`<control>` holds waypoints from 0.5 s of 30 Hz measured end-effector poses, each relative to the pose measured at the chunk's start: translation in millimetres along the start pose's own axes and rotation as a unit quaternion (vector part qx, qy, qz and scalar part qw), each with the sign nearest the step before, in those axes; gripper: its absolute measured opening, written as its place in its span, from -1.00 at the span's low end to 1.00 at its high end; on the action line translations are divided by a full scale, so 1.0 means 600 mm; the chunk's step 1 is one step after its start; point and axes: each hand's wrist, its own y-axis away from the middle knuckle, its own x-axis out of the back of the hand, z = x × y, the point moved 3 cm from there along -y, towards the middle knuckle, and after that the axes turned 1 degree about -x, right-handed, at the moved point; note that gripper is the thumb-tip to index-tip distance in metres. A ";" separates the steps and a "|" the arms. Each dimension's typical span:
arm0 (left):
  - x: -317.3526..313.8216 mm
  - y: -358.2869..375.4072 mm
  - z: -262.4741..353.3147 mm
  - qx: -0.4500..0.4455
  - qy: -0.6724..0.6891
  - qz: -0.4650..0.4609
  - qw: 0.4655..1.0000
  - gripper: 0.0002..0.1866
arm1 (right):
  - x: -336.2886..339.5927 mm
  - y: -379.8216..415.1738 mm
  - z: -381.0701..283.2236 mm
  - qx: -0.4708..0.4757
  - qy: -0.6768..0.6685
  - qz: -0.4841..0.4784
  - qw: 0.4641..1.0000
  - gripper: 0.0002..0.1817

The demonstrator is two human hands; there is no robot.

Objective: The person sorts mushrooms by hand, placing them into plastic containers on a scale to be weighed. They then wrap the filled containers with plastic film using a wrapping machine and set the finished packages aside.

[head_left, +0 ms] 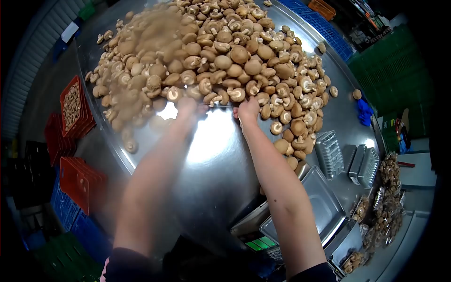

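Note:
A big heap of brown mushrooms [221, 56] covers the far part of a shiny metal table [211, 155]. Both my arms reach out to the heap's near edge. My left hand [188, 107] rests on the mushrooms at the edge, fingers hidden among them. My right hand [247, 109] touches mushrooms just to the right, fingers curled into the pile. I cannot tell whether either hand has closed on a mushroom.
A scale with a metal pan [324, 207] and green display sits near my right elbow. Clear plastic trays [329, 152] lie to the right, packed mushroom trays [390, 188] beyond them. Red crates [75, 105] stand left of the table, blue and green crates behind.

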 end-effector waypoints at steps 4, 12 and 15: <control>-0.019 -0.014 -0.009 -0.069 0.002 -0.008 0.998 -0.56 | 0.018 -0.048 0.001 -0.013 -0.004 -0.078 0.997 -0.80; 0.016 0.095 -0.049 -0.103 0.004 -0.029 0.994 -0.55 | 0.103 0.069 -0.011 -0.087 -0.052 -0.186 0.977 -0.70; 0.032 0.147 -0.061 -0.093 -0.005 -0.062 0.994 -0.63 | 0.138 0.119 -0.003 -0.102 -0.070 -0.170 0.978 -0.70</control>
